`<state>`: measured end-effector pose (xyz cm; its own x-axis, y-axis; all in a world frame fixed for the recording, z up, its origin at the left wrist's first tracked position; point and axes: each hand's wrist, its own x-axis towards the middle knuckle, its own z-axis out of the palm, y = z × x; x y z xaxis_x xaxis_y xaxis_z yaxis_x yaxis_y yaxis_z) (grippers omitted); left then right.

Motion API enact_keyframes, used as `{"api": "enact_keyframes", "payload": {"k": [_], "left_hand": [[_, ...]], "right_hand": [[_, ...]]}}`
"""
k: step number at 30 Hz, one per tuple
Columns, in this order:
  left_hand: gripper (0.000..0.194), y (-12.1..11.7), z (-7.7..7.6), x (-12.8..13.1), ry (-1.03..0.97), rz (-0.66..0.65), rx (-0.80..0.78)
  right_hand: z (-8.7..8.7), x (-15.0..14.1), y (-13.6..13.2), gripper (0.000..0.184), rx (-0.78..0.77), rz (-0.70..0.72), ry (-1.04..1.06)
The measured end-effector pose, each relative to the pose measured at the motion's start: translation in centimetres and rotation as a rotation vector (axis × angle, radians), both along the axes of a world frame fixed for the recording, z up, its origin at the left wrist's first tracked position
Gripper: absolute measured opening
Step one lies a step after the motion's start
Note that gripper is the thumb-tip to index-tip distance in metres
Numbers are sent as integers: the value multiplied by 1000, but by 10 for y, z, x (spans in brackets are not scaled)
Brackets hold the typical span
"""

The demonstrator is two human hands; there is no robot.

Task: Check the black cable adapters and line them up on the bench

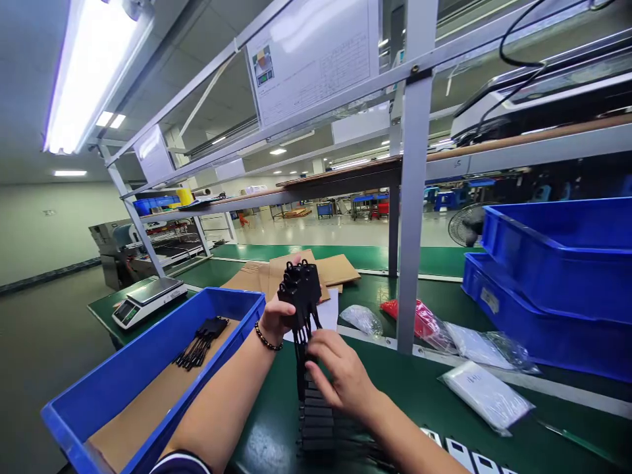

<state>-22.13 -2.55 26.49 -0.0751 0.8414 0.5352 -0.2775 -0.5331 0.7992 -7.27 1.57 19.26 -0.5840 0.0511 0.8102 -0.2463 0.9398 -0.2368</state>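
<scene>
Forearm [227, 411] by bin rim [247, 322] (black parts [303, 293] in hands [340, 372]).

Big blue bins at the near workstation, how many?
3: one at left, holding black cabled parts; two stacked at right, the upper on the lower. Others could be hidden or out of frame.

I can read nothing for certain. The print on the hanging sheet [318, 72] is too fine; scrawls on the white packet [488, 396] and shelf rail [498, 164], and the lower blue bin's label [490, 300], are unclear.
</scene>
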Motion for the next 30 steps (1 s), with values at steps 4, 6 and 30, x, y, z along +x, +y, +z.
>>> {"api": "enact_keyframes", "payload": {"k": [4, 6, 30], "left_hand": [[85, 3, -8, -11, -47, 57, 0], [84, 7, -11, -12, -36, 69, -16], [75, 56, -81, 14, -423, 197, 0]], "right_hand": [[-17, 11, 10, 10, -12, 9, -101], [-15, 6, 16, 36, -191, -78, -51], [-9, -61, 68, 92, -385, -53, -40]]}}
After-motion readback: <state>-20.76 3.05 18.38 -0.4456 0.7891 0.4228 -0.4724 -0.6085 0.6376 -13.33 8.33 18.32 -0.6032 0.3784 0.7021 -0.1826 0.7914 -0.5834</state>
